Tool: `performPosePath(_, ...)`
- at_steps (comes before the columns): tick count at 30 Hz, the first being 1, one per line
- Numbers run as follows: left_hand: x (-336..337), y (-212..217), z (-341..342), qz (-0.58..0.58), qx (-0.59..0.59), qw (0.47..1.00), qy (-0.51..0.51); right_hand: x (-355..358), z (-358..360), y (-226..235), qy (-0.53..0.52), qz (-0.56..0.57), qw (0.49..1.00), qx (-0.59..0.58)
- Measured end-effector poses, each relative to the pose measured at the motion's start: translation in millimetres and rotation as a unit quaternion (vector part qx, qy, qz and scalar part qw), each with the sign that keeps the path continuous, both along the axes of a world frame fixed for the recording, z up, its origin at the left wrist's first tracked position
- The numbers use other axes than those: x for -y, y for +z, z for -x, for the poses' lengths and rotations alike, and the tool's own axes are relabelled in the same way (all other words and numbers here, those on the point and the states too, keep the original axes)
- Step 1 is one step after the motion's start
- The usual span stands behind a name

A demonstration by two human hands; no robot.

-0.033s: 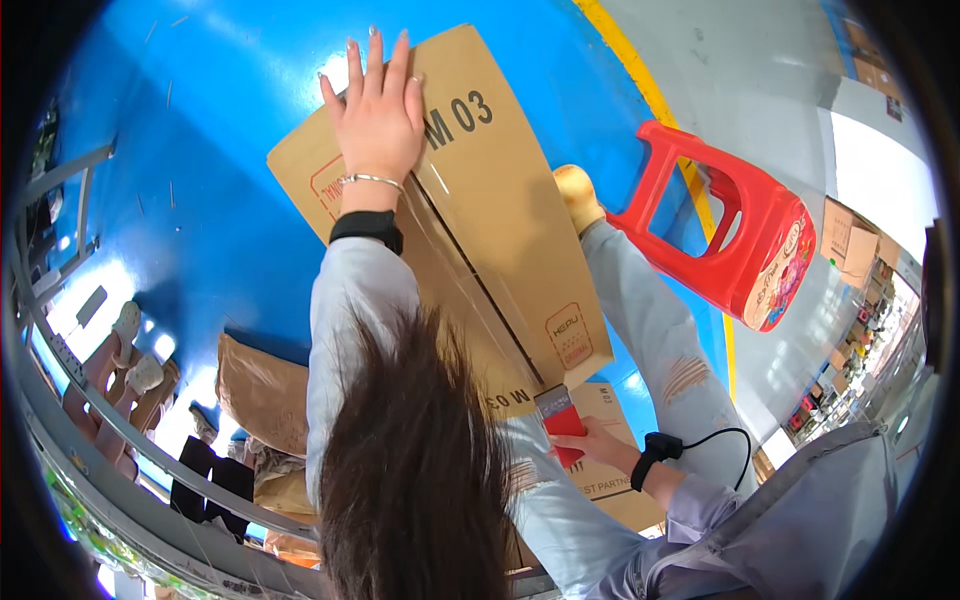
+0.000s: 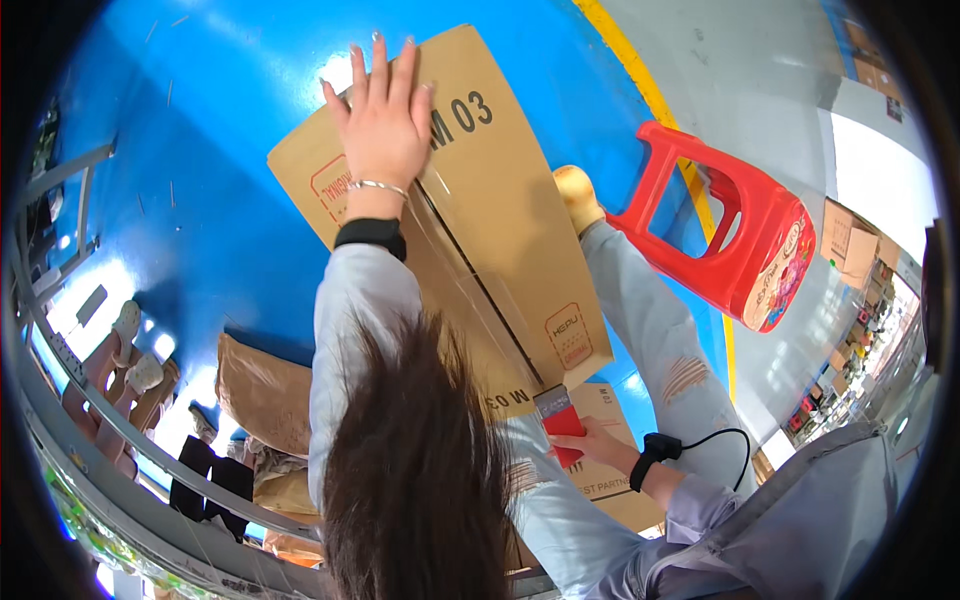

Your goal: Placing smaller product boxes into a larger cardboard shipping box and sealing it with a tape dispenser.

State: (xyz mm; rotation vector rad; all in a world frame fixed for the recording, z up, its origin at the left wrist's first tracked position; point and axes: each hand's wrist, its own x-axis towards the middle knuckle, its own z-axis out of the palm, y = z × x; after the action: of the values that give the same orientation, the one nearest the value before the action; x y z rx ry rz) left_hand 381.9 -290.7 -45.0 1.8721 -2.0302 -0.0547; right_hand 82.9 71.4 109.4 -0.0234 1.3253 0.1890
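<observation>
A large brown cardboard carton lies in front of me, its dark seam running lengthwise between two closed flaps. Shiny clear tape shows along part of that seam. My left hand rests flat on the carton's far end, fingers spread, holding nothing. At the near end my right hand grips a red tape dispenser, whose greyish front edge sits against the carton by the seam's end. Long dark hair hides my left upper arm and part of the carton's near left side.
A red plastic stool lies on its side at the right, near a yellow floor line. Another carton is beneath my right hand. At left are a brown paper-wrapped bundle and a grey metal rail.
My left hand has shifted slightly right and nearer along the carton, still flat. My right hand and the tape dispenser have stayed in place.
</observation>
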Motion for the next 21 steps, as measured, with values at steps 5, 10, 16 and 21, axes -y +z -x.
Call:
performPosePath(5,-59,21,2,-0.074,-0.015,0.997,0.008,-5,-17,-7,0.000,-0.003,0.999,0.038)
performPosePath(10,-139,21,40,-0.127,-0.036,0.991,-0.011,-12,-18,-12,0.012,0.011,0.999,0.030)
performPosePath(16,-146,18,82,-0.136,-0.086,0.986,-0.033,-3,-2,-8,0.049,0.080,0.995,-0.030)
performPosePath(21,-153,18,55,-0.148,-0.050,0.988,-0.010,-8,-24,-11,-0.005,0.061,0.998,-0.004)
